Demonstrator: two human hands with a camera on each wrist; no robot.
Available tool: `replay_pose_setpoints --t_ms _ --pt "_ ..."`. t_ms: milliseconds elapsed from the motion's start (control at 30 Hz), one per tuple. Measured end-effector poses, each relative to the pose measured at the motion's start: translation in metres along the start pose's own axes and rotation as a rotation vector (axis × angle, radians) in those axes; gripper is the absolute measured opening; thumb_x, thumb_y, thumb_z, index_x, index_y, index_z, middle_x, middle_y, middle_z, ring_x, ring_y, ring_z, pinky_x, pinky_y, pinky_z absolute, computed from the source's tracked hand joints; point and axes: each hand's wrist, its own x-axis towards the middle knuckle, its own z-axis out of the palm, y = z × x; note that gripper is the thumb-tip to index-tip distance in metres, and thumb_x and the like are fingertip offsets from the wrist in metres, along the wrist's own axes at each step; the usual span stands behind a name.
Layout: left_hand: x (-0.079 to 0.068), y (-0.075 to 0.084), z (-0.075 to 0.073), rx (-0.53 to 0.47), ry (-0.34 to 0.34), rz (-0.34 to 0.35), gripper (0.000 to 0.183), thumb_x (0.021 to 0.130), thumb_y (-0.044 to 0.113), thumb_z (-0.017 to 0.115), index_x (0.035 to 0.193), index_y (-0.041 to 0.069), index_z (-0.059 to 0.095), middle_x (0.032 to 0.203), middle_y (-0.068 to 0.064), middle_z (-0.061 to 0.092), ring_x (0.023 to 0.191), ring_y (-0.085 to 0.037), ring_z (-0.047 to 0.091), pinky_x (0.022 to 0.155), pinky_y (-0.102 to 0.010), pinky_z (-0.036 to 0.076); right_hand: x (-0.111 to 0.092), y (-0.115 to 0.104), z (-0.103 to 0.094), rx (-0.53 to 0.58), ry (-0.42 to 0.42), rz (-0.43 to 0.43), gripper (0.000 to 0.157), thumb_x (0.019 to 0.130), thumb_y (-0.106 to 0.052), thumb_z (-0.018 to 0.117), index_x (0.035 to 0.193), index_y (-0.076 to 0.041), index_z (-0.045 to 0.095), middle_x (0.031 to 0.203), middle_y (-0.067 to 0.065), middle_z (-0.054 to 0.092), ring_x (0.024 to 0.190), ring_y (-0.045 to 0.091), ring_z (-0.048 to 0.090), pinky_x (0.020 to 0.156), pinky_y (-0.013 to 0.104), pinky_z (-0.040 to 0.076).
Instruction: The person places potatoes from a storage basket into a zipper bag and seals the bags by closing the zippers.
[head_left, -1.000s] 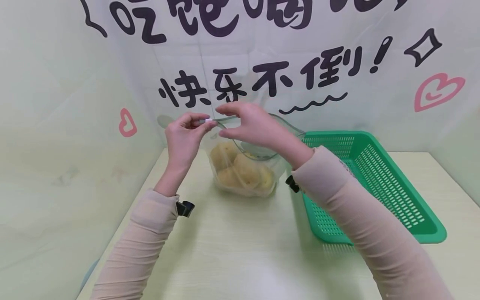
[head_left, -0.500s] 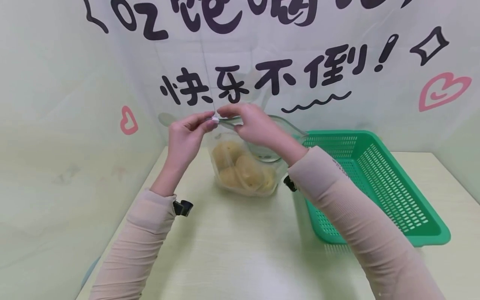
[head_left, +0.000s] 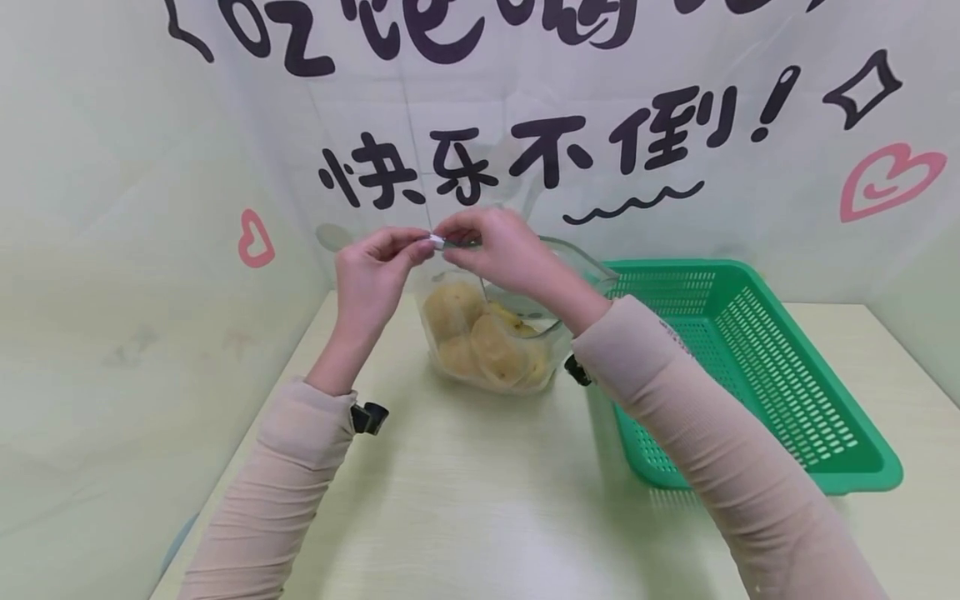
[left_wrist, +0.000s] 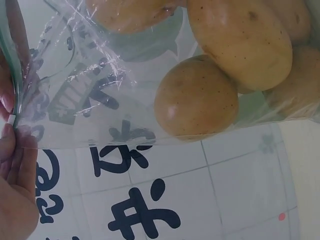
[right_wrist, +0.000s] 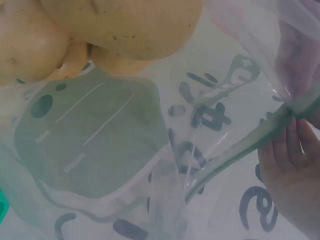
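Note:
A clear zip bag (left_wrist: pixel 135 85) with several potatoes (head_left: pixel 453 308) inside stands on the table in the head view. Its mouth gapes on the right, along a green zip strip (right_wrist: pixel 235 147). At the upper left corner my left hand (head_left: pixel 373 267) pinches the white zip slider (head_left: pixel 437 242) between thumb and fingers. Close beside it, my right hand (head_left: pixel 498 246) pinches the zip edge, with thumb below and fingers above. The fingertips of the two hands nearly meet. A green printed label (right_wrist: pixel 95 140) shows on the bag in the right wrist view.
A green perforated basket (head_left: pixel 795 367) stands on the pale table (head_left: pixel 480 500) to the right of the bag, partly under the right forearm. Behind is a white wall sheet (head_left: pixel 465 108) with black lettering and pink hearts.
My right thumb and fingers, spread apart around the bag's edge before, have come together on it. The left hand and slider have shifted slightly right, up to the right fingertips.

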Motion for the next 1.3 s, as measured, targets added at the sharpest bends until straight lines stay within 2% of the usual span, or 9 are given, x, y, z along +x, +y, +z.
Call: replay_pose_setpoints --t_ms 167,433,733,1000,1067,1133,1233,1300 --pt "-0.002 0.002 0.002 -0.033 -0.011 -0.011 0.018 0.083 0.003 0.070 0.094 -0.011 0.070 0.094 -0.030 0.070 0.068 0.011 0.065 0.071 -0.015 0.057 0.002 0.000 0.003 -0.005 0.053 0.038 0.021 0.092 -0.017 0.062 0.107 -0.004 0.069 0.103 0.009 0.072 0.090 0.016 0.065 0.083 0.025 0.054" --pt "-0.003 0.003 0.003 -0.054 -0.009 0.008 0.016 0.083 0.001 0.069 0.094 -0.011 0.070 0.093 -0.030 0.070 0.069 0.011 0.065 0.072 -0.016 0.058 -0.001 -0.002 0.004 -0.032 0.093 0.044 0.019 0.091 -0.018 0.064 0.103 -0.005 0.072 0.101 0.008 0.073 0.089 0.015 0.067 0.082 0.025 0.055" --pt "-0.001 0.002 0.001 -0.039 0.006 -0.018 0.018 0.084 0.001 0.068 0.097 -0.012 0.069 0.095 -0.030 0.069 0.068 0.012 0.064 0.072 -0.014 0.057 -0.003 0.000 -0.001 -0.061 0.054 0.058 0.017 0.092 -0.016 0.062 0.098 -0.003 0.071 0.096 0.010 0.072 0.085 0.017 0.065 0.080 0.026 0.054" --pt "0.001 -0.001 -0.004 -0.053 0.039 -0.093 0.021 0.085 0.003 0.068 0.102 -0.010 0.069 0.099 -0.030 0.069 0.069 0.009 0.065 0.074 -0.015 0.057 -0.006 0.002 -0.005 -0.082 0.026 0.072 0.015 0.091 -0.015 0.063 0.098 -0.003 0.070 0.094 0.010 0.072 0.085 0.017 0.064 0.079 0.026 0.053" --pt "0.002 -0.003 -0.005 -0.063 0.048 -0.106 0.022 0.085 0.003 0.068 0.102 -0.010 0.069 0.096 -0.023 0.072 0.070 0.008 0.066 0.075 -0.015 0.058 -0.007 0.003 -0.005 -0.094 0.023 0.068 0.015 0.091 -0.015 0.063 0.098 -0.003 0.070 0.093 0.011 0.071 0.085 0.018 0.064 0.079 0.027 0.052" --pt "0.002 -0.003 -0.006 -0.078 0.059 -0.116 0.022 0.085 0.004 0.068 0.103 -0.009 0.069 0.088 -0.008 0.075 0.070 0.007 0.066 0.075 -0.016 0.058 -0.007 0.004 -0.006 -0.104 0.022 0.065 0.015 0.090 -0.014 0.064 0.098 -0.003 0.070 0.093 0.011 0.071 0.085 0.018 0.064 0.079 0.027 0.052" --pt "0.003 -0.005 -0.007 -0.110 0.070 -0.119 0.023 0.085 0.003 0.068 0.104 -0.011 0.068 0.076 0.016 0.070 0.070 0.006 0.066 0.076 -0.017 0.058 -0.008 0.006 -0.008 -0.120 0.020 0.065 0.014 0.090 -0.015 0.064 0.096 -0.004 0.070 0.092 0.010 0.071 0.084 0.018 0.063 0.078 0.027 0.052" --pt "0.004 -0.006 -0.008 -0.119 0.075 -0.124 0.023 0.085 0.002 0.067 0.104 -0.011 0.067 0.072 0.026 0.066 0.070 0.007 0.066 0.076 -0.017 0.058 -0.008 0.007 -0.009 -0.129 0.016 0.067 0.014 0.090 -0.015 0.064 0.095 -0.004 0.071 0.091 0.010 0.071 0.083 0.018 0.062 0.076 0.026 0.051"
